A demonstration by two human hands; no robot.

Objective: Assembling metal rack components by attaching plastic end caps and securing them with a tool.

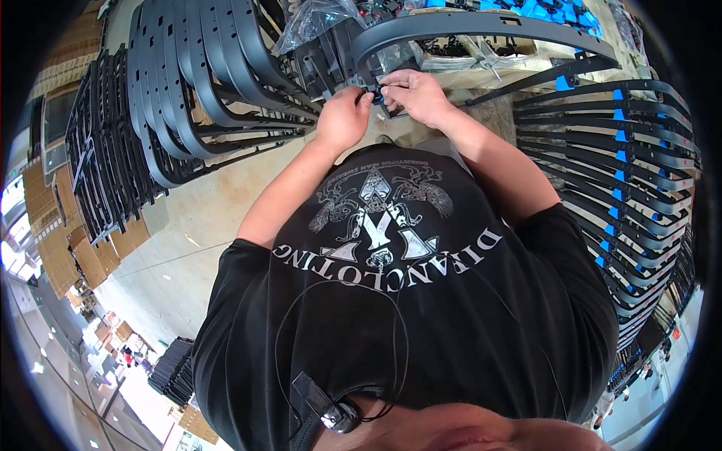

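Note:
A long dark grey curved metal frame (459, 27) arches over the workbench in front of me, its bent end coming down toward my hands. At that lower end my left hand (342, 119) is closed, thumb and fingers pinched together. My right hand (417, 98) meets it from the other side, also pinching with thumb and forefinger. Between the fingertips is a small dark piece, too hidden to name. Behind the hands stands a dark metal fixture (323, 71), with a crumpled clear plastic bag (320, 19) above it.
Curved dark frames (169, 90) are stacked at my left, with thinner black frames (101, 143) beyond. At my right hangs a long row of frames (639, 180) with blue pieces. Blue parts (553, 11) and a tray of small black parts (481, 64) lie on the bench.

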